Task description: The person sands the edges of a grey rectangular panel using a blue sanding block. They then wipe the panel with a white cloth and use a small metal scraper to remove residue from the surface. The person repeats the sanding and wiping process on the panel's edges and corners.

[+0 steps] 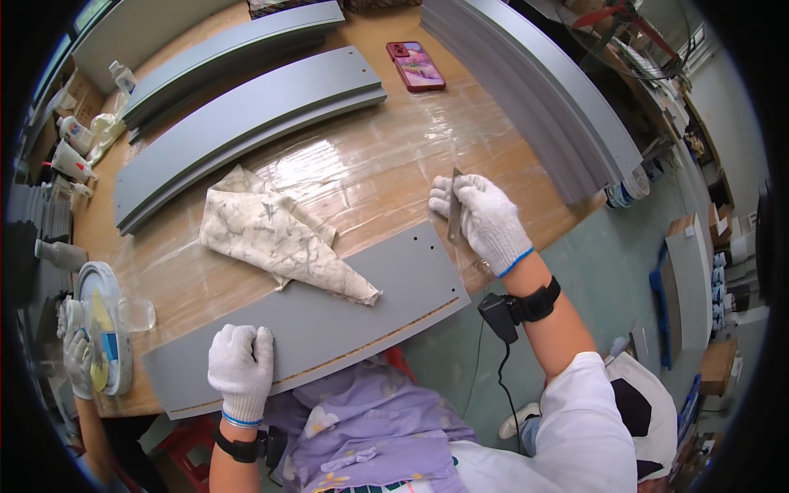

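Observation:
Both my hands wear white knit gloves with blue cuffs. A long, slightly curved grey panel lies along the near edge of the table, with several small dark holes at its right end and a narrow brown strip along its near edge. My left hand, closed in a fist, rests on the left part of this panel; its palm side is hidden. Beyond the panel's right end, my right hand pinches a thin, flat metal blade, held upright. A crumpled, stained off-white cloth lies partly on the panel and partly on the table.
Further curved grey panels lie stacked at the back left, and a tall stack stands at right. A red-cased phone sits between them. Bottles and a white bucket line the left side, where another person's gloved hand shows.

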`<state>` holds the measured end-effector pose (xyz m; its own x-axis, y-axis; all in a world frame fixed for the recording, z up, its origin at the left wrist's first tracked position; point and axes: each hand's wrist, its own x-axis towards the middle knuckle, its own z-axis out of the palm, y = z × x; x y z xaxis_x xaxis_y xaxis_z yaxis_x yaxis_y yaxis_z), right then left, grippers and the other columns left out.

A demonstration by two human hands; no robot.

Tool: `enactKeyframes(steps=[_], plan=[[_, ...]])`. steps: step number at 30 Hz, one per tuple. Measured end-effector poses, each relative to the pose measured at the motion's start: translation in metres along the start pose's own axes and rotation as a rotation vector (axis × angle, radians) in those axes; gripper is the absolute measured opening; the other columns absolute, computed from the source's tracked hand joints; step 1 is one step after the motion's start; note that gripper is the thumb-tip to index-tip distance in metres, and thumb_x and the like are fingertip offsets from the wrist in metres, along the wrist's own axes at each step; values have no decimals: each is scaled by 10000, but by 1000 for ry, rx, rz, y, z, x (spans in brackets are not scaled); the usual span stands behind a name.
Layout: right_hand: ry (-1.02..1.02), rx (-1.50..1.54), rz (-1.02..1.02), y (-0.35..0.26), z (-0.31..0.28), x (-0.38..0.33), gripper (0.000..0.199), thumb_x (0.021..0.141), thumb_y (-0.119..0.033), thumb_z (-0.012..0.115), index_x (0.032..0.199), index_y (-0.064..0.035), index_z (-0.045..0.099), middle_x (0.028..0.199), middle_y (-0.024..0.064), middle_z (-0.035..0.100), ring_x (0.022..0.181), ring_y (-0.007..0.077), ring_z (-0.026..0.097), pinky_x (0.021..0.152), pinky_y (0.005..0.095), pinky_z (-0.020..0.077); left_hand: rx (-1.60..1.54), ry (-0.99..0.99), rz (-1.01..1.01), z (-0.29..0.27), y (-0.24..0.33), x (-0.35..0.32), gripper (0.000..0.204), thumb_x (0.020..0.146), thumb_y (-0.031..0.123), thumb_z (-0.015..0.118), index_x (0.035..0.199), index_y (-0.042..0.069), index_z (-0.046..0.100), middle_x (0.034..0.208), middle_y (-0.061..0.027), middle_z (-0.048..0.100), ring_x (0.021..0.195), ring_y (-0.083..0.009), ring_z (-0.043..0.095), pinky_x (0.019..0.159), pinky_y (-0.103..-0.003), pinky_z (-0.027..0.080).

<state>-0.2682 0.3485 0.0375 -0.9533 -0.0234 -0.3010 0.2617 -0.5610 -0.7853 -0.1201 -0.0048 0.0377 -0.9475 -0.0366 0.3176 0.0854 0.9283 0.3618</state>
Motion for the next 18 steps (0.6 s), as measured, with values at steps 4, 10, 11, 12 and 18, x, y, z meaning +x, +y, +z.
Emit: enactKeyframes(steps=[4, 10, 11, 12, 18], plan=[[131, 119, -18, -26, -27, -2, 226, 1013, -61, 436, 1172, 92, 486, 1217, 323, 551, 1033, 416, 630, 940, 484, 563, 19, 2, 20, 2, -5, -3, 167, 850, 173, 700, 773, 77, 588, 744, -105, 555, 707, -315, 557, 637, -426, 458], [40, 128, 105, -16, -13, -15, 228, 1026, -58, 422, 1176, 105, 473, 1188, 317, 557, 1049, 399, 625, 945, 482, 567, 4, 50, 56, -4, -6, -5, 153, 829, 175, 712, 746, 80, 624, 721, -98, 575, 706, -313, 576, 625, -427, 474], [14, 163, 134, -12, -5, -13, 235, 1028, -59, 418, 1184, 109, 471, 1193, 316, 554, 1056, 397, 623, 950, 478, 566, -56, 32, 76, -6, -5, -5, 132, 822, 160, 720, 770, 77, 631, 720, -96, 581, 700, -307, 581, 626, -418, 481], [37, 118, 117, -8, 14, -15, 245, 1026, -62, 406, 1178, 110, 490, 1183, 321, 562, 1039, 402, 634, 930, 458, 577, -105, 12, 89, -12, -2, -6, 116, 814, 145, 728, 793, 75, 638, 719, -95, 587, 695, -300, 587, 627, -408, 487], [-318, -673, -269, 10, 63, 36, 342, 1004, -120, 512, 1276, 87, 498, 1283, 222, 567, 1119, 314, 627, 977, 364, 531, -325, -73, 194, -38, -15, -42, 119, 795, 162, 741, 880, 97, 690, 768, -77, 649, 726, -288, 634, 670, -385, 528]])
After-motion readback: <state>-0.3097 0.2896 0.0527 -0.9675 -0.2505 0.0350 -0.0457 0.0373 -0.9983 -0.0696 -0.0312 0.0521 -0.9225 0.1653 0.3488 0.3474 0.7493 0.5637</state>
